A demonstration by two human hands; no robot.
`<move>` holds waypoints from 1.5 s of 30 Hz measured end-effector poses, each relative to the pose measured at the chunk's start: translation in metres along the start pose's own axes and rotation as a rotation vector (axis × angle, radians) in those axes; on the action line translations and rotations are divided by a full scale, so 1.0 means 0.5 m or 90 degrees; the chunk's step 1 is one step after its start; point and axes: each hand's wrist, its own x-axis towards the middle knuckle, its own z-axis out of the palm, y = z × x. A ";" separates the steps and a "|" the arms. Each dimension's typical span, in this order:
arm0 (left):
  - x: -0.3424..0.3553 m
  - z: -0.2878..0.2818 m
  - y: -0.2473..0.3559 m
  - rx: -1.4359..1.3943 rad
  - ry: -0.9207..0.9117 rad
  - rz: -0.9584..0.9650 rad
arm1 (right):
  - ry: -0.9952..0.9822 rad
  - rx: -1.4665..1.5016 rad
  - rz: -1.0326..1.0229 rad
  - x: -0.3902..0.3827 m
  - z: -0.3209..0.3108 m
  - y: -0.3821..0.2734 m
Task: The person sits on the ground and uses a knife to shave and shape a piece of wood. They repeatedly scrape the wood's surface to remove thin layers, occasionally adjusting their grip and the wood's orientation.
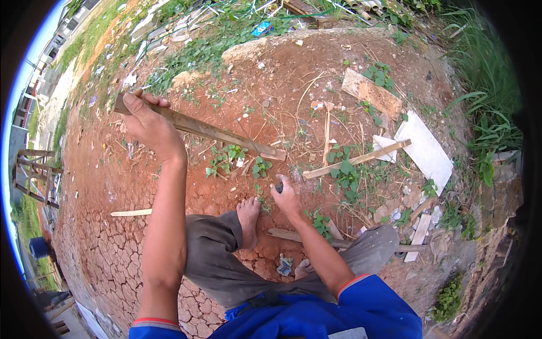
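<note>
- A small dark object (279, 187), which cannot be clearly made out, is held in the curled fingers of the right hand (288, 199).
- A long wooden strip (220, 134) is gripped near its left end by the left hand (151, 123), the fingers wrapped around it; its other end is pointed rightward over red soil (200, 195).
- To the right, a wooden stick (353, 161) is laid across a small white piece (381, 141).
- Farther off, a brown board (371, 94) is seen; beyond, a blue packet (261, 29) among plants (209, 56).
</note>
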 end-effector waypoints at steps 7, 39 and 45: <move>0.000 0.016 0.004 0.111 -0.005 0.009 | -0.043 -0.153 0.068 -0.003 0.037 0.068; -0.139 0.071 0.122 -0.291 -0.776 -0.231 | 0.327 0.493 -0.413 0.028 -0.461 -0.593; -0.223 0.110 0.124 -0.185 -0.530 -0.244 | 0.245 0.299 -0.368 0.056 -0.428 -0.573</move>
